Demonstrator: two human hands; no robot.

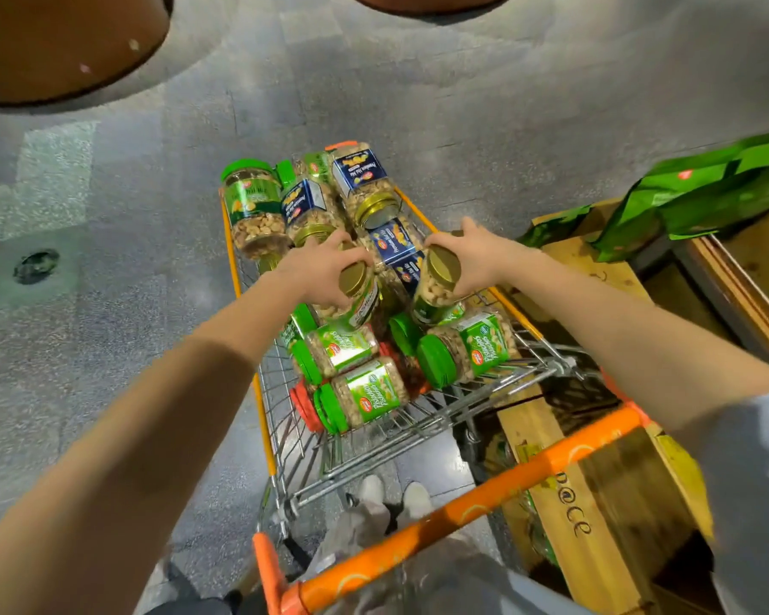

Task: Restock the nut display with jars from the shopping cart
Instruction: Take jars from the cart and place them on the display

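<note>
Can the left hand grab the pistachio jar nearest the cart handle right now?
Probably not yet: the left hand grips a gold-lid jar, so it's occupied. The pistachio jar lies uncovered on top, so a freed hand should reach it.

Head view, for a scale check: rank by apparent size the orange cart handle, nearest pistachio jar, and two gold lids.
1. orange cart handle, closest to camera
2. nearest pistachio jar
3. left gold lid and right gold lid: alike
</note>
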